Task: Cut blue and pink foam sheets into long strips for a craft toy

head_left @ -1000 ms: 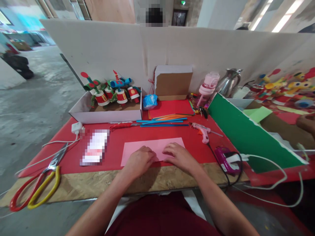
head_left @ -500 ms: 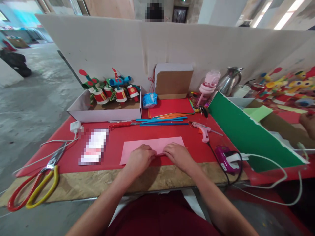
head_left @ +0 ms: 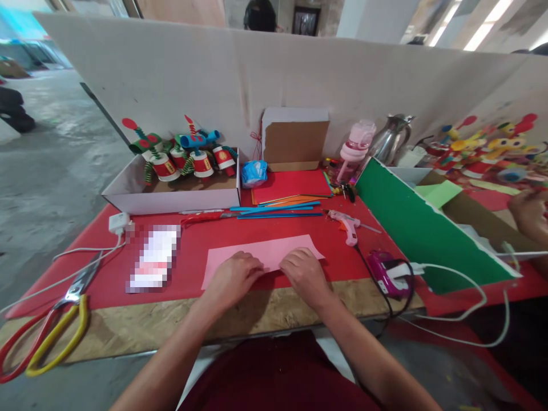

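Observation:
A pink sheet of paper point(head_left: 261, 249) lies on the red table covering in front of me, its long side facing me. My left hand point(head_left: 235, 277) holds its near edge left of the middle, with fingers curled and thumb pressed in. My right hand point(head_left: 302, 274) grips the same edge a short way to the right, fingers bent over the paper. Between the hands a short stretch of the edge shows; whether it is folded or rolled there I cannot tell. My fingers hide the rest of that edge.
Large scissors point(head_left: 72, 297) and a blurred-out flat item point(head_left: 154, 258) lie left. Blue strips point(head_left: 278, 211) and a pink glue gun point(head_left: 347, 225) lie beyond the paper. Paper-cup figures fill a white box point(head_left: 171, 201). A green panel point(head_left: 411, 234) stands right, near another person's hand point(head_left: 531, 211).
The camera view has swung slightly right, so things appear further left. My hands are a little further apart along the paper's near edge, and more of that edge shows between them.

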`<state>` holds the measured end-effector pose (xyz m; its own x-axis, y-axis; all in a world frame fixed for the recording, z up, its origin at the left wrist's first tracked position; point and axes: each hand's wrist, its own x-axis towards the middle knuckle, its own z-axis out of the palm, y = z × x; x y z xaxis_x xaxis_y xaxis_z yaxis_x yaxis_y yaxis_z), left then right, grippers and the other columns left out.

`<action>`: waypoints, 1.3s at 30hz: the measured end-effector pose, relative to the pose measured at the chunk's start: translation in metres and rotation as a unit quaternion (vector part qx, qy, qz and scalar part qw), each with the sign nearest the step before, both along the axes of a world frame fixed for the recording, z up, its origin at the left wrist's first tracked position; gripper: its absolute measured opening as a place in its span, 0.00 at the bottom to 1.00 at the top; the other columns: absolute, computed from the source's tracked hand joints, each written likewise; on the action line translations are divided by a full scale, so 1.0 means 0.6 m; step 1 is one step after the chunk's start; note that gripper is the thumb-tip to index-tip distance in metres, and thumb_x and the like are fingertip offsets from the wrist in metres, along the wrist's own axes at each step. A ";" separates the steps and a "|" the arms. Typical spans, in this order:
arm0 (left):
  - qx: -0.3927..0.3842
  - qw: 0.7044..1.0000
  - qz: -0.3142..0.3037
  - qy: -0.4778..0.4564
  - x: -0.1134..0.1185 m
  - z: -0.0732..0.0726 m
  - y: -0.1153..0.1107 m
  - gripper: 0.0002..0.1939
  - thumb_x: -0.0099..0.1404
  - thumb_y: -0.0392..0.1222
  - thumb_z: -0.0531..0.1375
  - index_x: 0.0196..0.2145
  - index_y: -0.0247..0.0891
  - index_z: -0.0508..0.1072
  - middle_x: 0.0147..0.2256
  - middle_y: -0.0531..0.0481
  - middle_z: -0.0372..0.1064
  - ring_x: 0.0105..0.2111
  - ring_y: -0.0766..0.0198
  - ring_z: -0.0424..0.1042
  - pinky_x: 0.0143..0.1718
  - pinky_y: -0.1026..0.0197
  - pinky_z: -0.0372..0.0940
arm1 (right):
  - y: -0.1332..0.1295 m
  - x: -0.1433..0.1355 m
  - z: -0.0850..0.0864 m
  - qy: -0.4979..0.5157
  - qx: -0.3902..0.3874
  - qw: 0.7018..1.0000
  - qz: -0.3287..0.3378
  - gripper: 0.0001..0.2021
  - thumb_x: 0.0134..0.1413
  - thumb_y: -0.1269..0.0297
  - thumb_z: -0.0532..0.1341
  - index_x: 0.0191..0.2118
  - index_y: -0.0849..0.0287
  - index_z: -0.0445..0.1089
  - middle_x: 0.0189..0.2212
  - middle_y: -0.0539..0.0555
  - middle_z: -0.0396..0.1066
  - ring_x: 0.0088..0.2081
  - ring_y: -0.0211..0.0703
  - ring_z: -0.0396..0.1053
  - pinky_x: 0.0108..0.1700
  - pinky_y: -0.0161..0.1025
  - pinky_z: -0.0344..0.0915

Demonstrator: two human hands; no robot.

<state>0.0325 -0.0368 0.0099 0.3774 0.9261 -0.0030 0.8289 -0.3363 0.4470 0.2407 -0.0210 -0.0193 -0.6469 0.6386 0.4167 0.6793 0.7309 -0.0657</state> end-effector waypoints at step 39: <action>0.067 0.997 -0.023 0.020 -0.076 -0.054 -0.033 0.16 0.65 0.47 0.59 0.50 0.45 0.73 0.53 0.44 0.73 0.53 0.50 0.70 0.52 0.48 0.67 | 0.000 0.130 -0.015 0.339 -0.310 0.883 -0.090 0.18 0.56 0.70 0.55 0.51 0.53 0.74 0.54 0.59 0.72 0.52 0.49 0.72 0.55 0.53 0.68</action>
<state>-0.0131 -0.0564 -0.0225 0.4214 0.9009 0.1040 0.8278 -0.4290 0.3615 0.3190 -0.0207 -0.0282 -0.2467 0.9476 0.2032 0.4315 0.2951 -0.8525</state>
